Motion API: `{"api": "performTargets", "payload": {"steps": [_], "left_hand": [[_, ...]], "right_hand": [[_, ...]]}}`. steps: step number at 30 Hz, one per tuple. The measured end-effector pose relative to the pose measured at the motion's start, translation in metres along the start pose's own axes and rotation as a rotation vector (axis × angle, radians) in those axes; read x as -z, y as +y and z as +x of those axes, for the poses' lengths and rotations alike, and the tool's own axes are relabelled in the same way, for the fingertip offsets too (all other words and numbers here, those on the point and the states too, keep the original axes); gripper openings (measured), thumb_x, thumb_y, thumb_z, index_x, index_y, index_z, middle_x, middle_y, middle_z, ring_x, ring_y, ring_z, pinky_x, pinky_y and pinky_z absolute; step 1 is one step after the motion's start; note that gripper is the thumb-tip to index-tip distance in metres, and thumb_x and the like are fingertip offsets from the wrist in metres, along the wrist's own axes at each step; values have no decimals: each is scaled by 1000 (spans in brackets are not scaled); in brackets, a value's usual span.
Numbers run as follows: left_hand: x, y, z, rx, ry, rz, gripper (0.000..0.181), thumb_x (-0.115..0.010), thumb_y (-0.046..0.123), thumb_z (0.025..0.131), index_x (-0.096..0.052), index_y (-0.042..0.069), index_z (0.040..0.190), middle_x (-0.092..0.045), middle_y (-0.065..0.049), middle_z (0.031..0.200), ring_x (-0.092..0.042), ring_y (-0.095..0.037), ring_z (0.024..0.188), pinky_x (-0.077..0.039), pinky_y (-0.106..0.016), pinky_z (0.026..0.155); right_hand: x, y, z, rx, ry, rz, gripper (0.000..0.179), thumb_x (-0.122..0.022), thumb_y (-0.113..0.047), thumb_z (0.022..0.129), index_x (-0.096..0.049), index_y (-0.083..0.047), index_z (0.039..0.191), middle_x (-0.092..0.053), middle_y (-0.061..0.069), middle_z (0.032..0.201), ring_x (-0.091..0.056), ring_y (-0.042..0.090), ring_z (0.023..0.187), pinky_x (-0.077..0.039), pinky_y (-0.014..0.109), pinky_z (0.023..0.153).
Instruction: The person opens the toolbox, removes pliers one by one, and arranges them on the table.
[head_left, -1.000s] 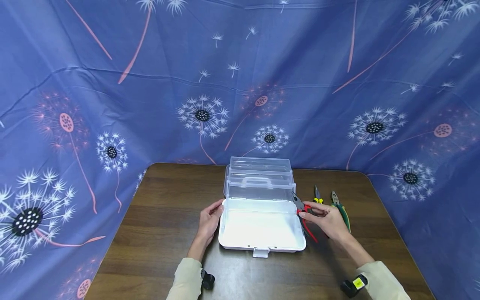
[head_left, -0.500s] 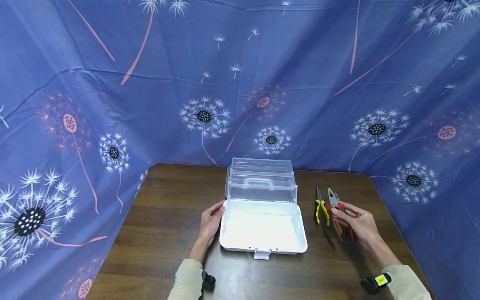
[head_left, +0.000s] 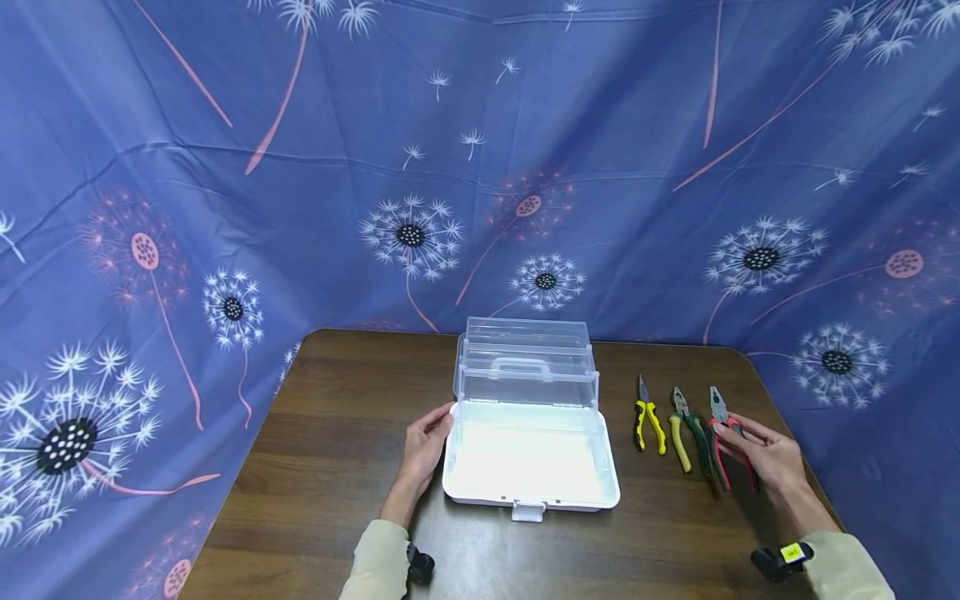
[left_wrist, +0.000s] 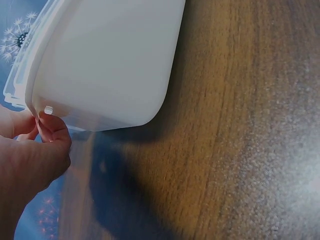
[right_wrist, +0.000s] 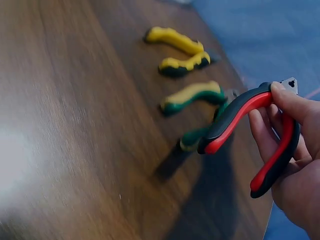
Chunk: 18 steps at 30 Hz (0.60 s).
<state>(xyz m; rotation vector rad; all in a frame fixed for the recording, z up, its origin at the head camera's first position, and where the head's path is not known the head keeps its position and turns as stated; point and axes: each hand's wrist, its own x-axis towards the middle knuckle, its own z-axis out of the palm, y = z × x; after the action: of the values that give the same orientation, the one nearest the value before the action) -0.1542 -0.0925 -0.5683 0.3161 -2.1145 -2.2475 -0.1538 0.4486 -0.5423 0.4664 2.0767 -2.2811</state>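
Note:
My left hand point(head_left: 424, 446) pinches the left rim of a white plastic toolbox point(head_left: 531, 505), whose clear lid point(head_left: 525, 362) stands raised at the back. In the left wrist view, thumb and fingers meet on the rim of the box point(left_wrist: 110, 60). Over at the right, my right hand point(head_left: 774, 460) pinches red-and-black pliers point(right_wrist: 240, 117) near the pivot, handles spread, above the table. Green-and-yellow pliers point(head_left: 681, 429) lie just left of them. Farther left, nearer the box, are yellow-and-black needle-nose pliers point(head_left: 647, 417).
Everything stands on a brown wooden table point(head_left: 337, 408). A blue dandelion-print cloth point(head_left: 315, 233) hangs right behind its far edge and along both sides. The box's front latch point(head_left: 528, 512) hangs down toward the near edge.
My right hand has carried the red-and-black pliers from the box's right edge to the right, past the other two pliers. The left hand has kept its hold on the rim.

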Motion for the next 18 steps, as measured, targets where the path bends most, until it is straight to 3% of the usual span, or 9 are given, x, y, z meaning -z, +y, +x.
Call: {"api": "performTargets", "payload": {"steps": [4, 10, 14, 16, 18], "left_hand": [[1, -10, 4, -6, 12, 1, 33, -60, 7, 103, -63, -8, 133, -66, -24, 130, -60, -13, 101, -49, -19, 82], [1, -11, 4, 2, 17, 4, 32, -62, 9, 103, -67, -2, 132, -67, -19, 129, -61, -14, 102, -49, -20, 86], [0, -11, 4, 5, 18, 17, 32, -62, 9, 103, -67, -3, 132, -68, -19, 128, -61, -15, 102, -49, -20, 85], [0, -11, 5, 1, 19, 23, 32, -61, 9, 103, -66, -4, 132, -67, -21, 128, -61, -17, 103, -49, -20, 85], [1, -11, 5, -4, 18, 16, 33, -61, 8, 103, -65, -6, 133, -67, -22, 129, -61, -19, 105, -49, -20, 85]], "right_hand": [[11, 6, 3, -37, 57, 10, 34, -78, -2, 90, -77, -35, 95, -77, -8, 87, -76, 13, 76, -60, 32, 72], [22, 21, 8, -130, 109, -29, 36, -81, -4, 88, -75, -39, 84, -74, -13, 80, -75, 12, 72, -60, 30, 70], [26, 32, 13, -151, 118, -63, 38, -80, -3, 88, -74, -39, 81, -72, -15, 78, -75, 10, 71, -60, 28, 70], [27, 35, 16, -144, 144, -142, 29, -83, -8, 88, -75, -36, 87, -72, -13, 79, -74, 7, 70, -60, 27, 69], [26, 36, 18, -110, 180, -346, 16, -84, -23, 89, -79, -24, 104, -77, 1, 87, -69, -1, 71, -59, 24, 66]]}}
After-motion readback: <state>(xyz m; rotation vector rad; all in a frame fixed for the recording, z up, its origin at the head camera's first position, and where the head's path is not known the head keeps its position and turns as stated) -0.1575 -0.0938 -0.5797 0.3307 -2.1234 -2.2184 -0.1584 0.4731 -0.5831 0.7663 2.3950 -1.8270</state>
